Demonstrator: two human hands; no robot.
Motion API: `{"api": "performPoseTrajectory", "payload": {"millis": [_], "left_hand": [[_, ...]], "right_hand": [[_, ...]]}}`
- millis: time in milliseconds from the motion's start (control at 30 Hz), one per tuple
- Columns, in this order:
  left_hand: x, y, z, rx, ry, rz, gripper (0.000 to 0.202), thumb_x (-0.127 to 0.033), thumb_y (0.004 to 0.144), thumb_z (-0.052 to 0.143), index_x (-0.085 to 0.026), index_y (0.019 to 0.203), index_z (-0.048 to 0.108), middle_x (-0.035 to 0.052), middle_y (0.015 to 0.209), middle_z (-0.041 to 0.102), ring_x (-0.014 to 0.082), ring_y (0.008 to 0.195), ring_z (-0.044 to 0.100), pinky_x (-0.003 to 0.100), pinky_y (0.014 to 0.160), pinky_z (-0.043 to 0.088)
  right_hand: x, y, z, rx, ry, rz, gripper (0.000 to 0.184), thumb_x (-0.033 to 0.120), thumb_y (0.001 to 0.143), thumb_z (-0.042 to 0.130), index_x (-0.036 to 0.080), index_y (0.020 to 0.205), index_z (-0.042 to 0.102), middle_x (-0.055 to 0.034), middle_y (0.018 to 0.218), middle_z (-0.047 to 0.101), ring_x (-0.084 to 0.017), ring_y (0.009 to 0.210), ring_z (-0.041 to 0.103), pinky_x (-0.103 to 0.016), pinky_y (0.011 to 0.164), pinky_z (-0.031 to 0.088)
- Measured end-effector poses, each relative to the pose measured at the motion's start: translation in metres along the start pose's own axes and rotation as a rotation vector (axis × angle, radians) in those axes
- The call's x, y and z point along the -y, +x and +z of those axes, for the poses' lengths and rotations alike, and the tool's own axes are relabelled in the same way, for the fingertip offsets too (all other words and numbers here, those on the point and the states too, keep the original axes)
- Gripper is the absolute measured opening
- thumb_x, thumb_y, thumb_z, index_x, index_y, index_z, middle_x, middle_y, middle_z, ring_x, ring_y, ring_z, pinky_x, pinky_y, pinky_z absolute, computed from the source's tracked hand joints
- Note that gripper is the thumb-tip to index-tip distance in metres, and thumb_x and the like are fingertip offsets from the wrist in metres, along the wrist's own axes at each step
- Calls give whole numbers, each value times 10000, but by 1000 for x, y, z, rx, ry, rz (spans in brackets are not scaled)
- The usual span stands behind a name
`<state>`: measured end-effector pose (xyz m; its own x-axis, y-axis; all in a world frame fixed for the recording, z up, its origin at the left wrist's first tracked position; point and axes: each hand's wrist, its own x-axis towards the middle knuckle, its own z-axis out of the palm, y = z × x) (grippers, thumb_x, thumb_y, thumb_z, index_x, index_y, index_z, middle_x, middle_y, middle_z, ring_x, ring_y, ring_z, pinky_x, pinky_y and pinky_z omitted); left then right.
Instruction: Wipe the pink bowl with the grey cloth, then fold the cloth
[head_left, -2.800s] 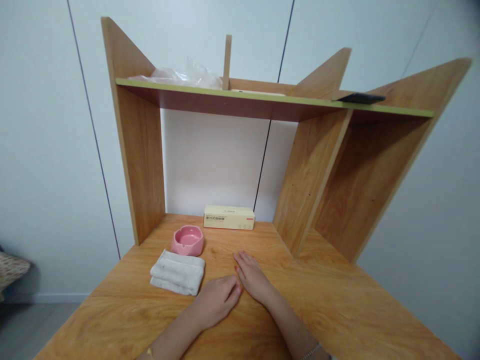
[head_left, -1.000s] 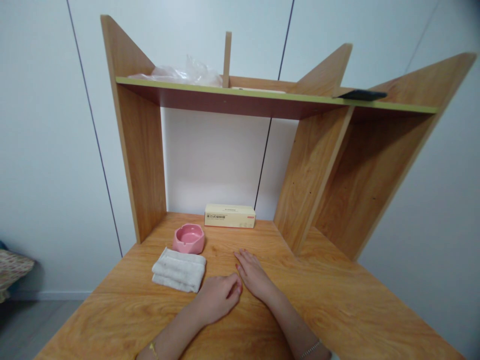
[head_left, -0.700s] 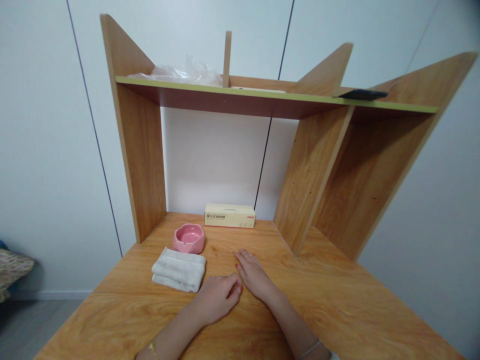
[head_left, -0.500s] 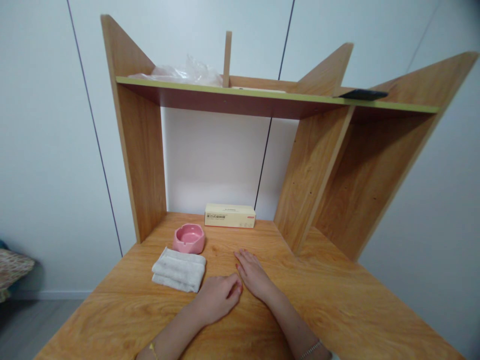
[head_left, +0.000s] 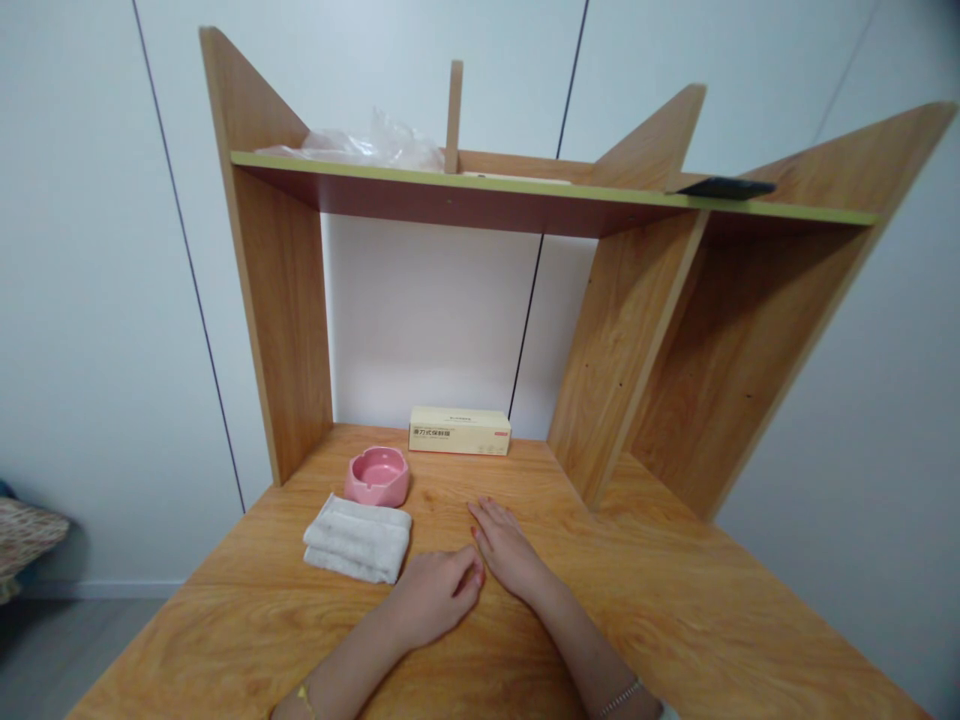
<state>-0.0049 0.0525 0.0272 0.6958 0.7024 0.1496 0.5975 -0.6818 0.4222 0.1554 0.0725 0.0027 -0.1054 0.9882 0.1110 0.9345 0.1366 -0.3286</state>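
My left hand (head_left: 441, 597) rests on the wooden desk (head_left: 675, 620) with its fingers curled in, and nothing shows in it. Just to its right, my right hand (head_left: 507, 545) lies flat, fingers stretched out on the desktop and holding nothing. The two hands almost touch near the left hand's knuckles. Close by on the left is a folded light grey cloth (head_left: 358, 538). Behind that cloth stands a pink faceted ashtray (head_left: 377, 478) with a notched rim. A long cream box (head_left: 459, 432) with printed characters lies farther back, under the shelf.
A wooden shelf unit (head_left: 289, 330) with upright dividers stands on the desk against a pale panelled wall (head_left: 435, 320). Its upper board carries a clear plastic bag (head_left: 375, 145) at left and a dark flat object (head_left: 727, 188) at right. Patterned fabric (head_left: 30, 540) shows at far left.
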Motion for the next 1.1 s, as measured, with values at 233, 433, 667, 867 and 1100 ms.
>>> {"api": "performPoseTrajectory", "payload": {"millis": [233, 433, 667, 867, 1100], "left_hand": [[1, 0, 1, -7, 1, 23, 168, -284, 864, 339, -221, 836, 492, 4, 771, 638, 153, 713, 599, 220, 620, 396], [-1, 0, -1, 2, 17, 2, 168, -284, 859, 342, -220, 845, 497, 7, 766, 636, 155, 714, 594, 219, 621, 396], [-1, 0, -3, 32, 12, 3, 165, -287, 861, 345, -217, 858, 495, 12, 803, 639, 154, 740, 591, 218, 644, 402], [-2, 0, -3, 29, -3, 9, 162, -271, 864, 344, -216, 847, 496, 12, 786, 638, 150, 725, 593, 216, 639, 401], [-1, 0, -2, 24, -3, 14, 156, -272, 863, 348, -216, 852, 494, 13, 772, 632, 158, 715, 591, 221, 623, 395]], "right_hand": [[0, 1, 0, 6, 5, 1, 459, 259, 872, 272, 103, 1282, 407, -132, 1375, 334, -227, 1289, 239, -393, 1043, 204], [-2, 1, 2, -7, 11, -4, 460, 275, 873, 266, 123, 1286, 403, -117, 1378, 333, -218, 1289, 242, -400, 1048, 190], [-1, 0, 0, 4, 11, -2, 462, 275, 873, 266, 123, 1290, 396, -117, 1379, 333, -217, 1291, 236, -396, 1045, 198], [0, 0, 0, 3, 5, -2, 458, 266, 873, 267, 131, 1290, 398, -114, 1377, 336, -221, 1287, 248, -404, 1043, 202], [1, 0, -2, 17, -5, -2, 460, 245, 871, 266, 103, 1287, 401, -137, 1381, 321, -227, 1294, 226, -397, 1042, 205]]}}
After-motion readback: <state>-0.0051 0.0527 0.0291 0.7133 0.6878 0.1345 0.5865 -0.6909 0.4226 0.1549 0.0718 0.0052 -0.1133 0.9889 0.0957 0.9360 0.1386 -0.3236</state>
